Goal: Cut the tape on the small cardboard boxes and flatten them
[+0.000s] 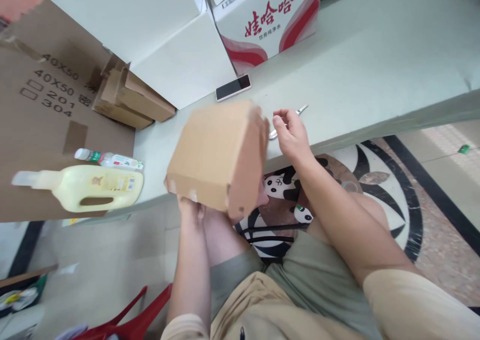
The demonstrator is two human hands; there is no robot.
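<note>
A brown cardboard box (210, 150), closed and slightly blurred, is tilted over the table's front edge. My left hand (190, 207) grips its lower near-left edge from below, with most fingers hidden beneath the box. To the right of the box is my right hand (291, 134), apart from it, fingers curled in toward the thumb. Behind that hand runs a slim silver cutter (302, 109), its ends showing on both sides; I cannot tell whether the fingers touch it. A phone (233, 87) lies face up beyond the box.
White boxes (183, 55) and a red-and-white printed carton (270, 25) line the back of the table (375, 65). At left are flattened cardboard pieces (138, 97), a pale yellow jug (101, 187) and a small bottle (116, 161). A red chair (150, 312) stands lower left.
</note>
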